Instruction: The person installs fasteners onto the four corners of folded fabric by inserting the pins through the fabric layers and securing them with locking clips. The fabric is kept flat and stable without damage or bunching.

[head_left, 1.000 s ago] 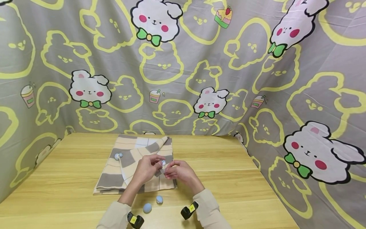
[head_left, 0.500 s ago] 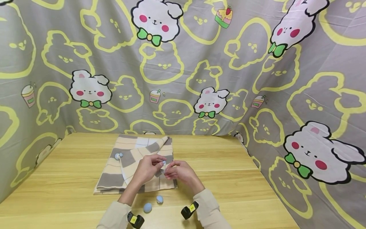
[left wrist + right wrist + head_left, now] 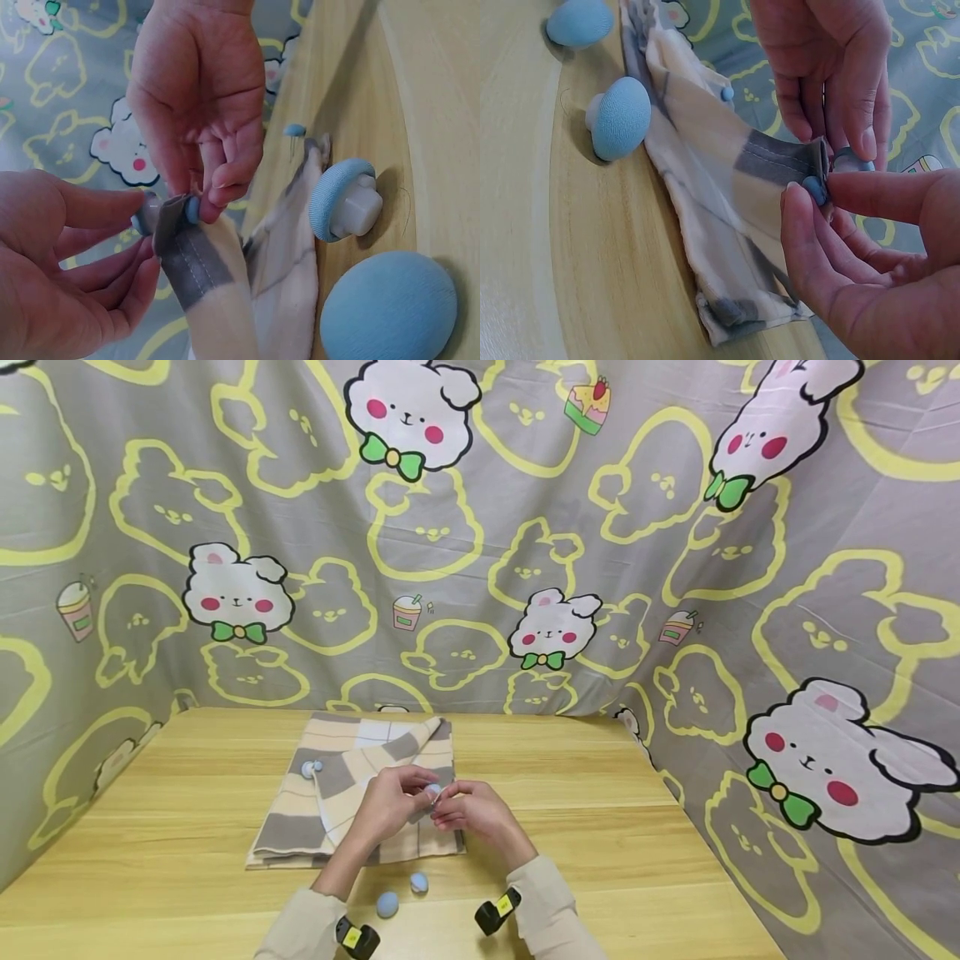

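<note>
Two loose blue fasteners (image 3: pixel 387 904) on the table (image 3: pixel 637 893), your side of the fingers. Left hand (image 3: pixel 386 802) pinches one capped fastener (image 3: pixel 152 213); right hand (image 3: pixel 478 814) pinches one small blue head (image 3: pixel 815 190), opposite face of the blanket edge. Fingertips meet, forearms angled inward. One plaid blanket (image 3: pixel 337 772) beneath; another fastener (image 3: pixel 309 768) on it, left beyond your fingers.

- The left hand (image 3: pixel 67 270) pinches a blue-edged grey piece (image 3: pixel 152 213) at the grey edge of the checked cloth (image 3: pixel 221 322).
- Over there, the right hand (image 3: pixel 202 101) holds a small blue knob (image 3: pixel 193 210) on that edge's other side.
- Near a smooth blue dome (image 3: pixel 386 309), a blue cap (image 3: pixel 327 202) with a pale stub (image 3: pixel 360 210) lies tilted on the wooden table (image 3: pixel 442 112).
</note>
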Available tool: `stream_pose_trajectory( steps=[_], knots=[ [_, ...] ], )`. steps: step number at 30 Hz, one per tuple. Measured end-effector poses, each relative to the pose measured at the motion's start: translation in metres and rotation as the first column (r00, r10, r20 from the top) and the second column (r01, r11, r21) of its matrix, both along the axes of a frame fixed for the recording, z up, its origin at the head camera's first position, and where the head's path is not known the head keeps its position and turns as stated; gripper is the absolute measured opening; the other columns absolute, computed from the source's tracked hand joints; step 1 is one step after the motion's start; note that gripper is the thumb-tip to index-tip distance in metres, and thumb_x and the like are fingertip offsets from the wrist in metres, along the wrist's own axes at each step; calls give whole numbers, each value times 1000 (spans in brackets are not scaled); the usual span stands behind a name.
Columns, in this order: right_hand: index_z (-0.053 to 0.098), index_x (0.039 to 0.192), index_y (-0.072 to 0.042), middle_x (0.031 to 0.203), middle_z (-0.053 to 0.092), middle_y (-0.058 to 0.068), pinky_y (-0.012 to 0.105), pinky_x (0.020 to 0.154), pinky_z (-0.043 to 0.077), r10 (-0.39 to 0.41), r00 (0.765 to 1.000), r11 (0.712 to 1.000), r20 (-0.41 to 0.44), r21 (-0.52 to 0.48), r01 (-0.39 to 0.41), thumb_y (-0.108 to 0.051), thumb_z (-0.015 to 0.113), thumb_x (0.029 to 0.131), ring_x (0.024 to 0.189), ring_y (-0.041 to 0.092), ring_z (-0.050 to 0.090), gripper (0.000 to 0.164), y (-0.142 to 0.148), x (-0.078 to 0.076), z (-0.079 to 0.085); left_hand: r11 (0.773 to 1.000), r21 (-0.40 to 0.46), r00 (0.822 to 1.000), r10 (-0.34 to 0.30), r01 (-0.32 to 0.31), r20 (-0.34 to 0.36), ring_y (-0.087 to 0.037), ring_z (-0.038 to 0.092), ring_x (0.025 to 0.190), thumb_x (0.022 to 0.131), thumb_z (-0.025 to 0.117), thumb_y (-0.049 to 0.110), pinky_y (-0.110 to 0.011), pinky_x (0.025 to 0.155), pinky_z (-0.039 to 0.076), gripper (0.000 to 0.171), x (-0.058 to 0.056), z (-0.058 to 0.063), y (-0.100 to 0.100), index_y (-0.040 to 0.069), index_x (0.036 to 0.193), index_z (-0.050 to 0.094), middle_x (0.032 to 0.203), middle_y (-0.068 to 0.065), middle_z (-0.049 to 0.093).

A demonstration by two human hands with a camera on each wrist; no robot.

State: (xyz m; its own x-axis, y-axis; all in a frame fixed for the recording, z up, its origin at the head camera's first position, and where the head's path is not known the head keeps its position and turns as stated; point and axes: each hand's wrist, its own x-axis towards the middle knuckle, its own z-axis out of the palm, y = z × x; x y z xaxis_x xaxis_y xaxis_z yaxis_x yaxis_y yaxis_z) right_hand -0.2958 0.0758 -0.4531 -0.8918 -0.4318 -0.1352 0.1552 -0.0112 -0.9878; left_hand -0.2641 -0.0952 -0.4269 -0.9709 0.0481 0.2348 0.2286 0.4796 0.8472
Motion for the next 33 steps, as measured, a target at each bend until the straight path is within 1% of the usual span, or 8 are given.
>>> stream_pose_trajectory(
  steps=[7,10,13,17,20,25,29,33],
  knots=[
    [62,99,5,80,72,8,27,73,60,-4,1000,1000,7,3,4,1,61,94,71,14,70,7,1,0,1,1000,2,1000,23,-23,10,-14,69,79,84,80,6,-30,68,54,12,0,0,-1,8,96,78,85,-1,76],
    [62,107,7,87,74,12,30,76,61,1,1000,1000,19,9,-1,-7,56,100,74,14,71,16,0,0,3,1000,1,1000,24,-24,2,-15,70,79,84,80,7,-31,69,54,11,0,0,-2,10,94,78,86,-1,76],
    [61,116,9,92,74,15,31,78,61,3,1000,1000,28,12,-4,-20,50,107,75,14,72,33,0,1,5,1000,1,1000,22,-22,-2,-16,71,80,84,80,6,-33,71,56,12,0,0,-2,10,95,78,87,-2,77],
    [60,120,10,92,74,15,32,79,61,8,1000,1000,21,27,-9,-35,51,107,76,15,71,48,1,2,7,1000,9,1000,16,-16,-2,-16,72,81,83,81,6,-34,74,57,15,1,1,-2,10,97,78,89,-2,77],
    [61,117,7,91,73,13,32,79,61,14,1000,999,18,36,-14,-37,56,104,77,16,71,46,1,2,7,1000,17,1000,6,-6,3,-15,72,81,83,82,7,-34,75,57,16,2,2,-1,10,98,78,88,-1,77],
    [61,111,4,89,73,10,31,77,61,2,1000,1000,15,21,-3,-31,60,102,75,14,69,35,1,2,7,1000,10,1000,1,-1,24,-13,72,80,87,80,12,-31,70,56,11,2,3,-1,11,98,78,88,-1,77],
    [60,116,7,95,75,16,32,79,61,-6,1000,1000,-1,23,6,-30,59,103,76,15,70,39,2,3,9,1000,-4,998,-1,2,60,-14,70,74,94,72,18,-29,64,53,12,1,1,-2,9,99,78,84,-3,76],
    [60,121,8,100,75,20,33,81,61,-6,1000,1000,-2,26,6,-31,59,103,80,18,72,43,2,3,9,999,34,992,-40,36,120,-19,71,70,99,66,18,-33,63,58,21,0,-1,-2,1,102,76,83,-9,75]
  ],
)
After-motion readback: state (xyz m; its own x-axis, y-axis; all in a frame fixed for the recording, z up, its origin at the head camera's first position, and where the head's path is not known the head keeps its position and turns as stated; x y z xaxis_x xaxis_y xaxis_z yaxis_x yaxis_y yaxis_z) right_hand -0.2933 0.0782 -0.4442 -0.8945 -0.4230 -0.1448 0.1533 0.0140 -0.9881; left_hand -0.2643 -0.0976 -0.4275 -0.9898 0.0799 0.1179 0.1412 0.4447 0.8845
